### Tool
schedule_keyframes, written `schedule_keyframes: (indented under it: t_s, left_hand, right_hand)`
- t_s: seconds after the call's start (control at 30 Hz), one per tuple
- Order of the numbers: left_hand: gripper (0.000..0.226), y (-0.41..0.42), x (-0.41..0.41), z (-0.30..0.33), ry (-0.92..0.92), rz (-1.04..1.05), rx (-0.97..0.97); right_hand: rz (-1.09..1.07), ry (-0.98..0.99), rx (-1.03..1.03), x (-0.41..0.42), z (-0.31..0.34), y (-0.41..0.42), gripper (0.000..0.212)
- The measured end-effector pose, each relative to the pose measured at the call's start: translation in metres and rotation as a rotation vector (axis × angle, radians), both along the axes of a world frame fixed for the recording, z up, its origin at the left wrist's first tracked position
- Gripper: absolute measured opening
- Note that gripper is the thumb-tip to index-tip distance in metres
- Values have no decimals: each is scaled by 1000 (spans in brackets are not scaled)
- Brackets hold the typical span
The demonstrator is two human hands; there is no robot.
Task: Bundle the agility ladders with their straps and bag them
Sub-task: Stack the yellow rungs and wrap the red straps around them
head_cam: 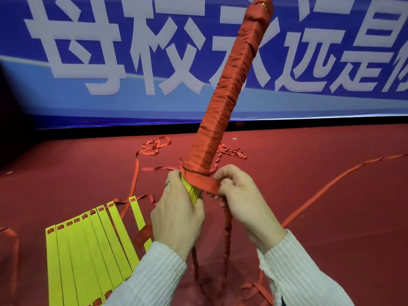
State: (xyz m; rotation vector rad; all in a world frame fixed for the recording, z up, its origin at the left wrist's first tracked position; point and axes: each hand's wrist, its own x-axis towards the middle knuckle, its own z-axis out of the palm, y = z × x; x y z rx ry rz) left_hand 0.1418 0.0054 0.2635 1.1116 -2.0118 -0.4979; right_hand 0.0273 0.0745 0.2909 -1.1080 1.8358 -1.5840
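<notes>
Fingers [223,180] of the right hand [240,199] pinch the red strap [208,184] just beside the bundle [225,89], while the left hand [176,217] curls round its bare yellow foot. Its long axis rises from the hands, tilting away and right. I judge the next wrap goes round this foot. Loose yellow rungs [88,250] lie on the floor, left of the bundle.

Left hand [176,215] raised at centre, fingers curled round the bare yellow end of the bundle [227,85], right hand [240,195] just beside it, fingers and thumb pinching the red strap [207,184], both forearms in pale ribbed sleeves [154,277], wrists close together
</notes>
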Motion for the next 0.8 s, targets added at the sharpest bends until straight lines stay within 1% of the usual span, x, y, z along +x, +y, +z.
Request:
schedule_keyframes:
  t_s: [0.07,0.1,0.17,0.2,0.27,0.33,0.4,0.47,0.57,0.67,0.73,0.8]
  left_hand:
    - [47,1,-1,1,0,-3,-6]
    - [50,1,-1,1,3,-5,-10]
    - [57,1,-1,0,16,-10,-3]
    - [58,1,0,0,30,-11,8]
    - [58,1,1,-1,61,-17,22]
    - [58,1,1,-2,82,-28,34]
    - [59,0,2,-2,99,-39,44]
    - [59,-1,2,-3,117,-51,49]
    - [59,-4,0,-3,148,-76,52]
    - [60,-5,-2,-4,177,-104,52]
    - [61,-5,-2,-6,194,-122,58]
    - [61,-5,-3,-8,209,-145,65]
  right_hand:
    - [52,-51,-35,5,4,1,34]
    - [87,-31,-63,8,7,4,30]
    - [180,107,-108,12,14,10,16]
    - [231,189,-96,14,16,13,21]
    - [282,356,-49,16,21,18,38]
    - [233,565,-42,13,21,19,41]
    - [157,754,-73,9,17,18,33]
    - [83,840,-95,7,12,16,23]
    - [-34,861,-116,9,6,13,10]
    - [-108,883,-74,11,6,12,8]
    - [-78,779,-105,12,6,10,5]
    - [-28,542,-165,11,10,7,2]
